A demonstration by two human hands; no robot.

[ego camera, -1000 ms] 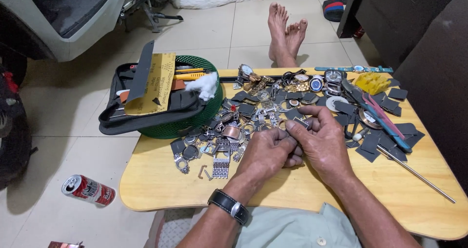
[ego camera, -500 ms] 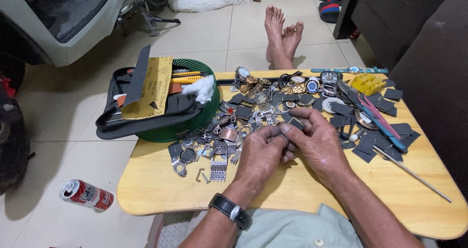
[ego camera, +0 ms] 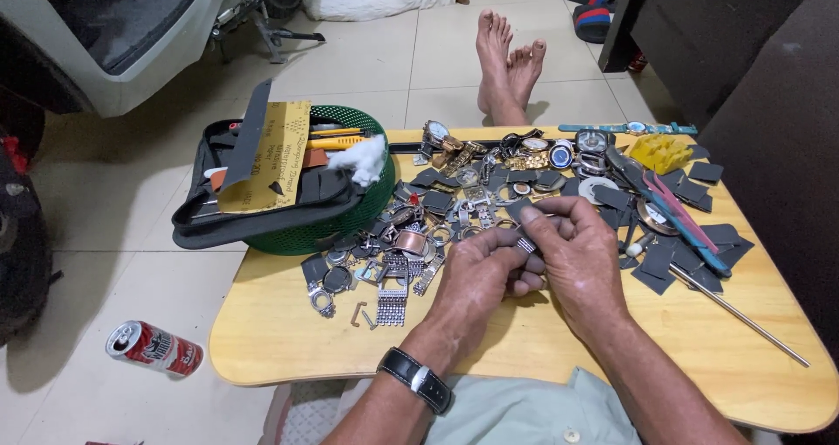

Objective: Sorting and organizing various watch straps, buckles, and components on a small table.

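Metal watch-band piece [ego camera: 525, 245], small and silvery, is pinched between the fingertips of both hands above the middle of the wooden tabletop [ego camera: 288, 340]. The grip of the left hand [ego camera: 476, 283] is pressed together on its near left end, and a black-strapped wristwatch [ego camera: 416, 379] is worn on that wrist. The grip of the right hand [ego camera: 577, 253] is closed on the piece from the right, the thumb and forefinger pressed together over it.

Just beyond the hands a heap of watch parts [ego camera: 411, 235] is spread: cases, bezels and bracelet links. A mesh bracelet section [ego camera: 391, 306] lies at the near left edge of the heap. Farther off, whole wristwatches [ego camera: 533, 152] are gathered by the far edge of the tabletop. To the right, dark square sandpaper scraps [ego camera: 699, 244] are scattered, with pink and blue tweezers [ego camera: 677, 213] laid across them and a yellow plastic piece [ego camera: 662, 152] behind. A thin metal rod [ego camera: 738, 314] lies near the right edge.

On the far left corner a green mesh basket [ego camera: 350, 222] stands, covered by a black tool pouch [ego camera: 262, 209] with a yellow sandpaper sheet [ego camera: 266, 161] on top. A red drink can [ego camera: 155, 349] lies on the tiled floor [ego camera: 114, 200] to the near left. Bare feet [ego camera: 509, 65] of another person are seen on the floor beyond the tabletop.
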